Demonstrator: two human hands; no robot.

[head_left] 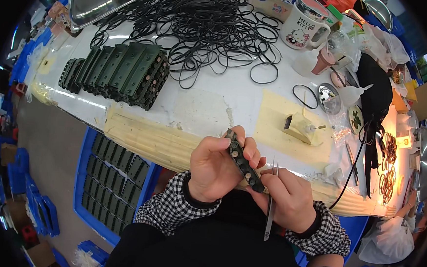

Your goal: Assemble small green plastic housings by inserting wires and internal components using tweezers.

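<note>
My left hand (210, 168) is closed around a long dark green part (244, 165) with small round wheels along its side, like a toy tank's running gear. It is held tilted above the table's front edge. My right hand (290, 196) grips a pair of metal tweezers (269, 215), tips pointing up and away from me. Fingers of that hand also touch the near end of the green part. At the left of the table, a stack of similar dark green parts (129, 72) stands in a row. A large heap of black rubber rings (200, 22) lies behind.
A yellowish block with a thin stick (302, 128) sits on tape at right. Beyond it are a white mug (298, 28), a small metal dish (329, 97) and a black cable (356, 164). A blue crate (79, 189) of green parts is below left.
</note>
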